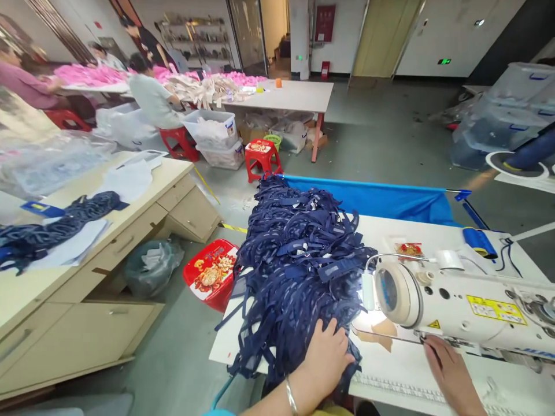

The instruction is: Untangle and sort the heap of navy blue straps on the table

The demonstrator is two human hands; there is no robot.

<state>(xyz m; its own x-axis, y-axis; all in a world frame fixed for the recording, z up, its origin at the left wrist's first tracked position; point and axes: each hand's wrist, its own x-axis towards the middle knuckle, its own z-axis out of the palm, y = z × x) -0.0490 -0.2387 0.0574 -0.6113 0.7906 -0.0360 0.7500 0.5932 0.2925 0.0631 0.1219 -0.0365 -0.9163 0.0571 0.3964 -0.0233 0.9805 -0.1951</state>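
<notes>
A large heap of navy blue garment pieces with straps covers the left part of the white sewing table. My left hand, with a silver bangle at the wrist, rests on the near edge of this heap, fingers spread over the cloth. To the right, my right hand is at the underside of the white sewing machine. Its fingers are drawn together at a small dark part there; what they hold, if anything, is too small to make out. A brown piece of paper or card lies between the hands.
A blue thread cone and a red packet lie behind the machine. Beyond the table hangs a blue cloth trough. Red stools stand to the left, near a drawer desk. Several people sit or stand at a far table.
</notes>
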